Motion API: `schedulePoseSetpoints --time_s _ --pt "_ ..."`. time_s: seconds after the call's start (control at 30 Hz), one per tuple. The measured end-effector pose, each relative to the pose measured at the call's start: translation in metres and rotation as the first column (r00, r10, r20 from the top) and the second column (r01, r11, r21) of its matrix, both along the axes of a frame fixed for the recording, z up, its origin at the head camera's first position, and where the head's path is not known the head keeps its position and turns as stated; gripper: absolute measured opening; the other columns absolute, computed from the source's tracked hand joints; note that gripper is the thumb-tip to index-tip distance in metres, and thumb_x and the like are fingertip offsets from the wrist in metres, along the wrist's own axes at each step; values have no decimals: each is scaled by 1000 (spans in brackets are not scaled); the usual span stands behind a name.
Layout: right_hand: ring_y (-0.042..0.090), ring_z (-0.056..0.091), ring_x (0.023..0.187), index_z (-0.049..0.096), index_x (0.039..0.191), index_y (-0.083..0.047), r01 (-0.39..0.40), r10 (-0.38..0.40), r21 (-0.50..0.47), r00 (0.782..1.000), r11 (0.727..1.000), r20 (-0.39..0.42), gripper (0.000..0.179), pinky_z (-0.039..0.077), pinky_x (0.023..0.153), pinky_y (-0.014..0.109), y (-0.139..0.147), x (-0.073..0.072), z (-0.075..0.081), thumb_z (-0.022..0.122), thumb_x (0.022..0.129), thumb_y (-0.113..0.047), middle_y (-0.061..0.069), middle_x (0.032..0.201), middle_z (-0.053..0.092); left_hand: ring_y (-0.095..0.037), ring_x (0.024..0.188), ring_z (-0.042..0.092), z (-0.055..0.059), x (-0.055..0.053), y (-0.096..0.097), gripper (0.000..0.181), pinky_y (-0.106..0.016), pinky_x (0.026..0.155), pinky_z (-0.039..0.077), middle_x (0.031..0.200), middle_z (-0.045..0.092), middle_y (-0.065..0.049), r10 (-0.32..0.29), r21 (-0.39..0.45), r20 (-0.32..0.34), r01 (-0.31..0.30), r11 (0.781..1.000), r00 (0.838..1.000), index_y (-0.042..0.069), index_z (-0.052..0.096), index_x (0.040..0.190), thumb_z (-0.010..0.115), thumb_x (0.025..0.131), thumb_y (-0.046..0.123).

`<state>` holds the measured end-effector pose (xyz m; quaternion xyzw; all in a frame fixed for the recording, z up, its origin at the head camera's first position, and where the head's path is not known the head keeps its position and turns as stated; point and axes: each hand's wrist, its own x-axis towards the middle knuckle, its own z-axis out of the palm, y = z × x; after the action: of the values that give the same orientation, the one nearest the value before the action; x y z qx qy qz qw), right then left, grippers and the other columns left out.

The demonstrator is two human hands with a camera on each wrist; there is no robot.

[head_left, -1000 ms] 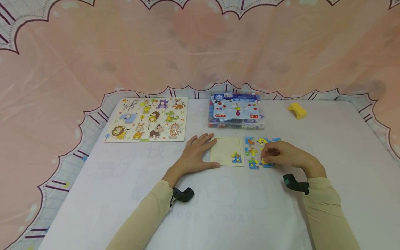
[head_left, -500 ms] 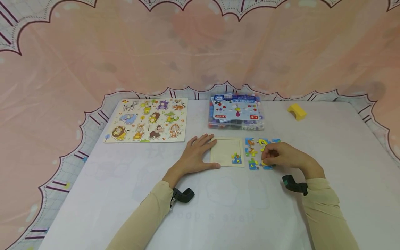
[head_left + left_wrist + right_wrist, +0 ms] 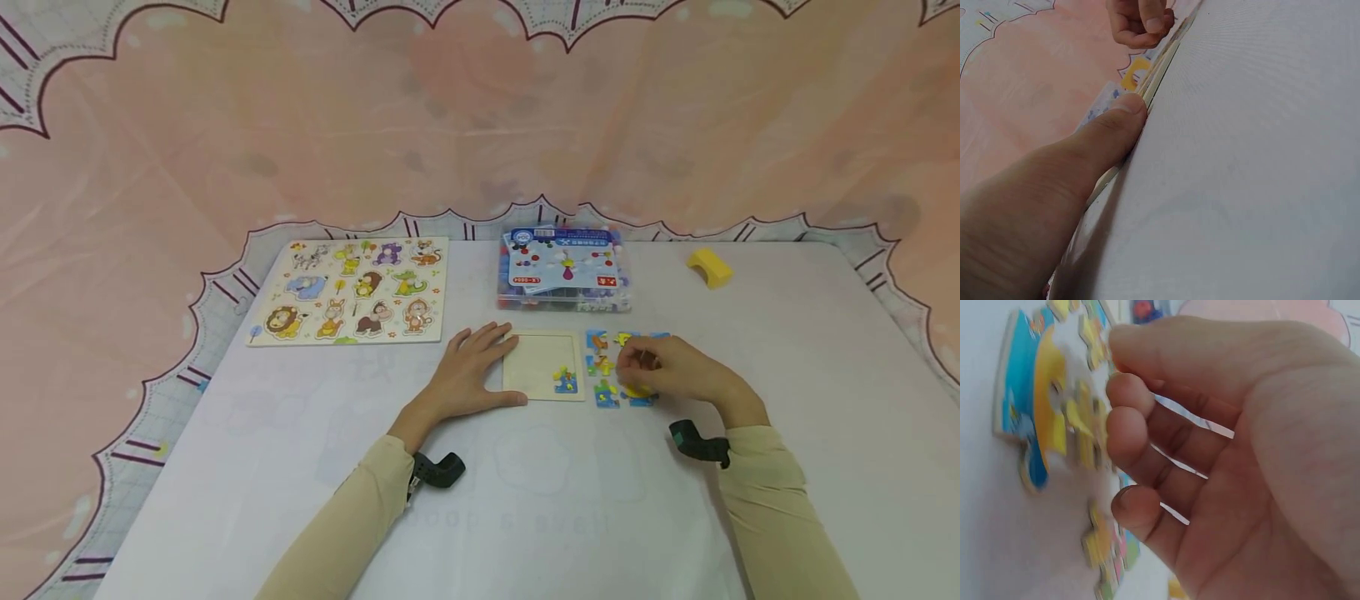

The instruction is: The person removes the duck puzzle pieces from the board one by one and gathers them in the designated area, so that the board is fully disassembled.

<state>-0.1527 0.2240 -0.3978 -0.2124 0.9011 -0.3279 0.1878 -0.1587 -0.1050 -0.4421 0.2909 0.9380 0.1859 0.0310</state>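
My left hand (image 3: 474, 375) lies with spread fingers over the left side of a square wooden puzzle tray (image 3: 528, 358). In the left wrist view its thumb (image 3: 1107, 128) rests along the tray's edge. One joined bit of puzzle (image 3: 566, 380) sits in the tray's lower right corner. Right of the tray, my right hand (image 3: 675, 371) hovers low over loose puzzle pieces (image 3: 606, 393), fingers curled, thumb near the index finger. A blue and yellow piece (image 3: 1022, 394) lies below the fingertips in the right wrist view. I cannot tell whether the thumb and index finger pinch a piece.
An animal peg puzzle board (image 3: 348, 292) lies at the back left. Behind the tray stands a clear plastic box (image 3: 564, 271) with a blue label. A yellow arch block (image 3: 709, 267) is at the back right. White sheeting covers the table (image 3: 480, 517).
My right hand has shifted slightly left over the loose pieces, uncovering more of a yellow piece beneath it. My left hand stays on the tray.
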Motion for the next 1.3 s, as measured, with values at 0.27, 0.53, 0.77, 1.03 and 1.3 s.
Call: schedulePoseSetpoints --time_s 0.27,0.53,0.77,1.03,1.3 --pt "14 51 70 62 94 -15 -34 32 -49 999 998 -28 6 44 58 23 -20 -5 -5 59 93 -20 -1 77 57 -18 147 16 -1 0 -2 90 -47 119 10 157 26 2 5 17 -16 -5 1000 1000 20 36 147 65 75 65" --pt "12 48 64 61 95 -14 -68 68 2 996 998 -63 6 39 56 22 -42 -2 -7 60 93 -20 -4 72 52 -19 147 17 -1 2 -4 90 -48 119 11 157 26 1 7 14 -17 -7 1000 1000 20 35 147 63 75 66" --pt "13 47 74 62 102 -13 -77 76 1 991 997 -107 11 42 63 22 -54 2 -9 61 92 -17 -4 80 54 -20 147 18 -2 4 -5 90 -48 118 11 157 27 1 9 14 -20 -8 1000 1000 20 36 147 64 75 66" --pt "11 48 76 62 106 -13 -55 57 19 988 998 -146 15 43 65 23 -60 5 -10 61 92 -17 -3 86 56 -19 147 18 -3 3 -4 89 -48 118 12 157 27 1 4 26 -26 -3 1000 1000 20 37 146 64 75 66" --pt "11 46 76 62 116 -10 -46 53 44 984 998 -168 31 41 65 22 -61 8 -9 67 88 -23 -1 90 54 -19 147 18 -1 1 1 89 -48 118 11 156 27 1 -5 25 -21 6 1000 1000 20 37 147 65 75 65"
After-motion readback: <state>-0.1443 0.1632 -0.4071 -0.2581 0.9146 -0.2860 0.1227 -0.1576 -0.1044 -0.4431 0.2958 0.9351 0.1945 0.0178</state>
